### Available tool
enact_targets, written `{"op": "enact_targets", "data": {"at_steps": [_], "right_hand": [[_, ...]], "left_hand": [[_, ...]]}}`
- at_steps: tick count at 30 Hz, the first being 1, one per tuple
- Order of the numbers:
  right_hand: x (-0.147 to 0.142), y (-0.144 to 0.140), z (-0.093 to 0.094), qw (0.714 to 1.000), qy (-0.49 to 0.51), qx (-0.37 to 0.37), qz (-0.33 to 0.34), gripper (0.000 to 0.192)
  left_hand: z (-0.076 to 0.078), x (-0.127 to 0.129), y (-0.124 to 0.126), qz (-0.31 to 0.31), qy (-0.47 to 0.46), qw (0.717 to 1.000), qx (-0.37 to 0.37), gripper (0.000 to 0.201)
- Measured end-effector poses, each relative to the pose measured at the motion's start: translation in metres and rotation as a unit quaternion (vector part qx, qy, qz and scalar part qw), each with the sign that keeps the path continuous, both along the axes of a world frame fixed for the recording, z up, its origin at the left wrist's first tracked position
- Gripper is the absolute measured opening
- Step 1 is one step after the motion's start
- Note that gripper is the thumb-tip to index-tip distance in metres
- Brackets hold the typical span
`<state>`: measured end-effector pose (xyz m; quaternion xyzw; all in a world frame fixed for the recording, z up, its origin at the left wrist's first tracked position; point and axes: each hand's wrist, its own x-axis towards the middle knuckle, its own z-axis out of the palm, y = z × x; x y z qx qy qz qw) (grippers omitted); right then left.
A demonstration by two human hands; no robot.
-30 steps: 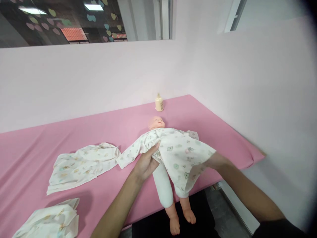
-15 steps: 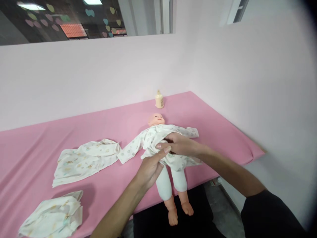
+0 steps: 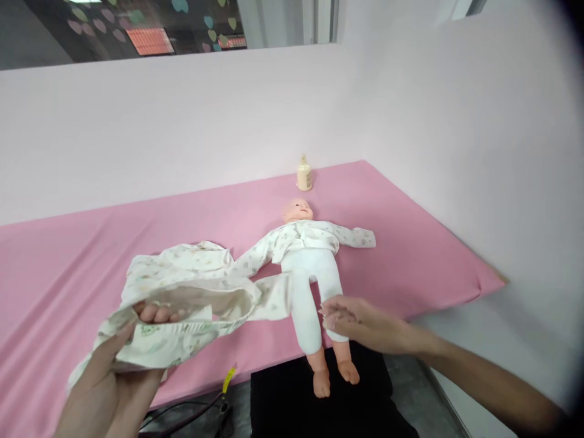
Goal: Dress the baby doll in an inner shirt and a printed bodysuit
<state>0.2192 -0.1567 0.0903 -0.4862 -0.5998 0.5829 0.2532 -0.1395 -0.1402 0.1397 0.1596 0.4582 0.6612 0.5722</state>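
My left hand (image 3: 116, 371) grips a white printed baby garment (image 3: 196, 340) with a gathered, elastic-looking edge. Its fingers reach into the garment's opening, and one flap stretches right beside the doll's leg. A baby doll (image 3: 306, 286) lies face up, its feet over the table's front edge. The doll wears a white printed top (image 3: 303, 234), whose hem sits up near its chest, leaving the white lower body bare of it. Over the doll's lower leg, my right hand (image 3: 349, 319) hovers with nothing held, fingers loosely bent and apart.
Another white printed garment (image 3: 173, 264) lies flat on the pink-covered table (image 3: 410, 261), behind the held one. A cream pump bottle (image 3: 305, 176) stands beyond the doll's head, near the wall. Dark cables with a yellow tag (image 3: 228, 378) hang below the front edge.
My left hand has gone from the doll's belly to the lower left and lifted the bundled garment there. My right hand has let go of cloth and lowered. The doll's top is drawn up.
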Motion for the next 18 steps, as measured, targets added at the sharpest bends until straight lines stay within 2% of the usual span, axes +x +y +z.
{"op": "enact_targets", "data": {"at_steps": [3,6,8,10,13,15,16,18], "right_hand": [[-0.013,-0.016,-0.028,0.997,0.027,-0.073,-0.014,0.057],[-0.024,-0.024,-0.041,0.99,0.033,-0.137,-0.019,0.079],[-0.03,-0.025,-0.046,0.984,0.034,-0.174,-0.022,0.09],[-0.035,-0.024,-0.05,0.98,0.037,-0.191,-0.038,0.095],[-0.043,-0.024,-0.054,0.978,0.035,-0.195,-0.073,0.091],[-0.047,-0.024,-0.053,0.977,0.03,-0.191,-0.09,0.081],[-0.05,-0.023,-0.051,0.977,0.036,-0.187,-0.096,0.075],[-0.055,-0.023,-0.044,0.976,0.072,-0.172,-0.113,0.065]], "left_hand": [[-0.018,-0.001,-0.016,-0.031,-0.034,0.999,-0.014,0.029],[-0.039,0.024,-0.027,-0.07,-0.069,0.993,-0.057,0.023],[-0.061,0.047,-0.032,-0.11,-0.128,0.982,-0.081,0.022],[-0.092,0.069,-0.036,-0.152,-0.174,0.968,-0.095,0.018],[-0.144,0.087,-0.042,-0.156,-0.209,0.956,-0.135,0.014],[-0.168,0.09,-0.049,-0.162,-0.229,0.949,-0.145,0.016],[-0.174,0.09,-0.053,-0.177,-0.239,0.944,-0.141,0.018],[-0.17,0.089,-0.062,-0.217,-0.253,0.934,-0.127,0.026]]}}
